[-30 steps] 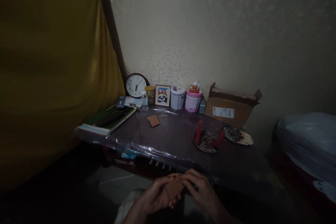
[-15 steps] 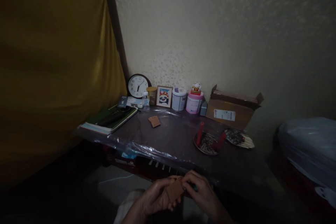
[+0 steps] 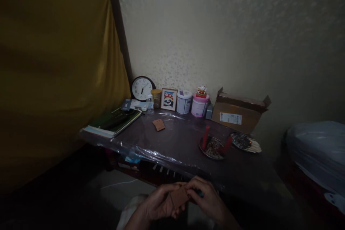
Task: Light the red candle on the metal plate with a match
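Note:
In front of the table's near edge, low in the head view, my left hand (image 3: pixel 160 203) is closed around a small flat brown card (image 3: pixel 179 197). My right hand (image 3: pixel 206 197) is pinched at the card's upper right corner. A small blue-green thing (image 3: pixel 199 192) shows among its fingers, too dark to name. What the right fingertips grip is hidden. Similar brown cards (image 3: pixel 159 125) lie on the table beyond my hands, overlapping each other.
A plastic-covered table (image 3: pixel 172 140) bears a metal plate (image 3: pixel 201 148) with two red candles (image 3: pixel 206 137), matchsticks (image 3: pixel 253 146) on another plate, and green books (image 3: pixel 115 120). Behind stand a clock (image 3: pixel 142 88), a panda picture (image 3: pixel 168 99), tins (image 3: pixel 184 102) and a cardboard box (image 3: pixel 234 111).
Both hands stay in nearly the same place, with the card still in the left. The right fingers have shifted very slightly at its corner.

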{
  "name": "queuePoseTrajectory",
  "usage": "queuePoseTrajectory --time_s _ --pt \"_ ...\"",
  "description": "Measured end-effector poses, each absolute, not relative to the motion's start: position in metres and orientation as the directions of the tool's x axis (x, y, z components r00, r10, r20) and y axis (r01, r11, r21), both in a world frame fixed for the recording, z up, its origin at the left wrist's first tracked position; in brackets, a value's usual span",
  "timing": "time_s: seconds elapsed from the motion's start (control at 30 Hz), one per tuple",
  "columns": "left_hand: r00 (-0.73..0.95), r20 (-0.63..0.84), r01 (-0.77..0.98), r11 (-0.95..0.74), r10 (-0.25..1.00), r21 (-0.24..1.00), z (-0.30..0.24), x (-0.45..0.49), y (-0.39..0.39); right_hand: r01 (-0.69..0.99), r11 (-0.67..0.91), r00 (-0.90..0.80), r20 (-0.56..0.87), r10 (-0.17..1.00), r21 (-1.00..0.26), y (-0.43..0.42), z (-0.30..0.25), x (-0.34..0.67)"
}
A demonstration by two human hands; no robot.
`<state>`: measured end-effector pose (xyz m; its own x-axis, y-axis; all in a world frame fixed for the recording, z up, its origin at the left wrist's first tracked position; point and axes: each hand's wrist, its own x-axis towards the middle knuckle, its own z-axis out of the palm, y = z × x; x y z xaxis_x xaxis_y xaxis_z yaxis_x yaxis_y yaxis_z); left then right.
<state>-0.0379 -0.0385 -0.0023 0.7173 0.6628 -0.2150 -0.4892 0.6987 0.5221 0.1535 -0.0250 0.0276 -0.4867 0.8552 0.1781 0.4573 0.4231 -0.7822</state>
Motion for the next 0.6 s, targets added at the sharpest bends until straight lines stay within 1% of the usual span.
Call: queuePoseTrajectory --time_s 0.2,0.37,0.6 --pt "0.718 -0.22 -0.499 0.709 0.66 0.499 -0.0071 -0.0402 -0.0369 0.442 0.469 -0.51 0.216 0.832 -0.765 -0.0228 0.0254 0.153" --pt "0.732 -0.263 -0.464 0.742 0.629 0.484 -0.0074 -0.0414 -0.0355 0.448 0.459 -0.49 0.219 0.844 -0.767 -0.023 0.0268 0.152" --pt "0.714 -0.275 -0.481 0.736 0.644 0.476 -0.0075 -0.0426 -0.0354 0.478 0.533 -0.498 0.285 0.819 -0.698 -0.0255 0.0247 0.1509"
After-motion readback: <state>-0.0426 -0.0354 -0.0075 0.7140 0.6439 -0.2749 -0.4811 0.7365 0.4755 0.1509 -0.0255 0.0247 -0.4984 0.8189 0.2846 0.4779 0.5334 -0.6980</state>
